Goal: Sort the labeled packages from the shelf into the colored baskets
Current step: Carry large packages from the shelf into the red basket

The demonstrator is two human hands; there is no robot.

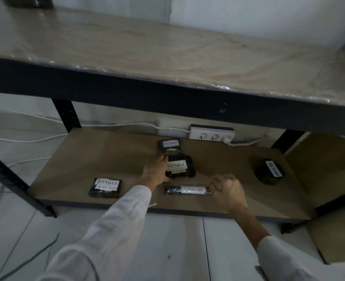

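Note:
Several black wrapped packages with white "RETURN" labels lie on the lower shelf board (110, 155). My left hand (156, 171) grips the left side of the middle package (180, 167). Just behind it lies a smaller package (170, 146). My right hand (227, 190) has its fingers curled round the right end of a long thin package (188, 190) near the front edge. Another package (105, 188) sits at the front left, and a rounder one (269, 171) at the right. No baskets are in view.
The upper shelf (167, 57), wrapped in plastic film, overhangs the lower one. A white power strip (211, 134) with cables sits at the back of the lower board. Black shelf posts (66, 115) stand at the corners. Brown cardboard (330, 173) leans at the right.

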